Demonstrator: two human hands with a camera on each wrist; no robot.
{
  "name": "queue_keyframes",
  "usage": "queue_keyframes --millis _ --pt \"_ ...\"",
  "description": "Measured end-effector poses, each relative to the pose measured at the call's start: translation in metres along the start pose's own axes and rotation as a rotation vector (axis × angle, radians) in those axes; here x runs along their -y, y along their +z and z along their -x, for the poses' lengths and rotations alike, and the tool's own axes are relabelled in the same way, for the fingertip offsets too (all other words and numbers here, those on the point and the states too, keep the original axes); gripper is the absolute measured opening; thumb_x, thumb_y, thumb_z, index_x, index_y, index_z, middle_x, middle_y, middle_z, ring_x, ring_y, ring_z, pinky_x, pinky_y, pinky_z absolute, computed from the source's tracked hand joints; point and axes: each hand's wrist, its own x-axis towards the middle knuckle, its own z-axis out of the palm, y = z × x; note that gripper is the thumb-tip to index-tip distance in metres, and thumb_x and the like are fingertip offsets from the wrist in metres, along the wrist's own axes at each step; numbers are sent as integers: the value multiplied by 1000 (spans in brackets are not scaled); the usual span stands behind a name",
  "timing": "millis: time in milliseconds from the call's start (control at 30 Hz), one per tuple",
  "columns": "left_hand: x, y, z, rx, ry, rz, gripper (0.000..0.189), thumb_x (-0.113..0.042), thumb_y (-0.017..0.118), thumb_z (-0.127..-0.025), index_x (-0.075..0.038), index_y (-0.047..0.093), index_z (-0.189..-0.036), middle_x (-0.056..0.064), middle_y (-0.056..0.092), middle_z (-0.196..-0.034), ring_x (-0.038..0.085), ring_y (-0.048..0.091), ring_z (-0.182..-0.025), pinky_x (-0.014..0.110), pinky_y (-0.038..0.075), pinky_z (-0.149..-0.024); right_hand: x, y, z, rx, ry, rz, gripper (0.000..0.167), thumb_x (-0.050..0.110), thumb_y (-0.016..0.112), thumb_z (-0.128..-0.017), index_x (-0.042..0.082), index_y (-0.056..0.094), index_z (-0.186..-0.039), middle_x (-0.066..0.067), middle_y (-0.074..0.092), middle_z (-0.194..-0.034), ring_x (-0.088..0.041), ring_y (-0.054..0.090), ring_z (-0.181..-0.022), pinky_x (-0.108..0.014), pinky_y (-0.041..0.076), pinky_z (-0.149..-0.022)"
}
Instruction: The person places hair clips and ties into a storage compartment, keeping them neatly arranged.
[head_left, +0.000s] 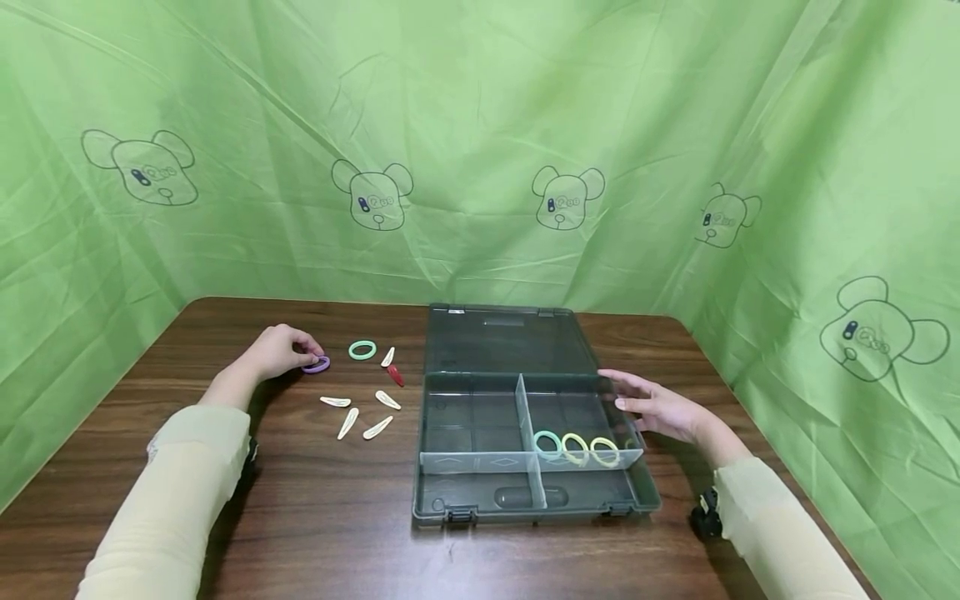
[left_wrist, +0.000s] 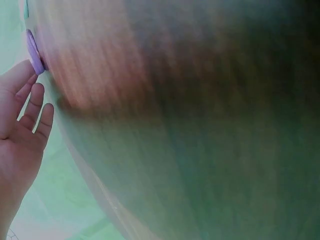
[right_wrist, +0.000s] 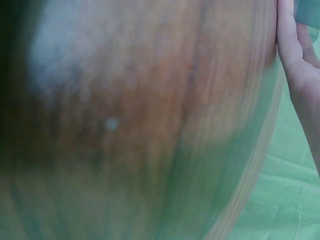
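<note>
A gray box (head_left: 472,421) is lying open on the table (head_left: 300,517), a person's right hand (head_left: 660,410) resting loose-fingered against its right edge, apparently steadying it. Farther back, the left hand (head_left: 277,352) is pinching a purple hair tie (head_left: 318,367) at the table's left, its thin rim presumably suiting fingertips; the hoop is lying nearly flat, opening facing up, showing no clear long axis.
</note>
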Motion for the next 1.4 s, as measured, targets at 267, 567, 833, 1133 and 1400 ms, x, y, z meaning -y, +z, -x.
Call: queue_keyframes --millis 267,567,833,1133,1400 --pt "-6 -2 -1 18 -24 -9 10 -20 72 -82 -10 74 -81 -2 71 -81 22 62 -87 41 43 -81 0 1 1 -28 28 18 60 10 45 -99 22 17 -151 -18 4 -156 -30 24 -138 -46 45 -95" --pt "-13 -3 1 11 -29 -17 6 -16 72 -82 -10 74 -81 2 72 -82 27 63 -89 44 43 -82 -2 3 -1 -3 12 7 61 9 44 -99 20 15 -152 -21 10 -154 -14 41 -129 -49 45 -95" --pt "-28 -8 0 -5 -45 -6 4 -12 71 -80 -10 75 -82 3 72 -83 30 62 -90 45 43 -82 -1 2 -1 -44 49 17 60 12 47 -99 26 19 -151 -15 9 -156 -19 34 -133 -48 44 -96" --pt "-39 -10 0 -10 -59 3 5 -10 70 -80 -11 74 -82 2 71 -80 21 57 -78 34 41 -71 2 2 -1 -43 47 30 60 13 47 -99 26 19 -151 -14 9 -156 -22 30 -135 -46 44 -96" --pt "-53 -14 2 -53 -50 8 6 -9 69 -79 -10 74 -82 3 71 -78 21 57 -75 34 40 -69 3 3 1 -17 27 40 60 11 44 -100 22 16 -151 -21 8 -155 -21 33 -133 -46 45 -95"
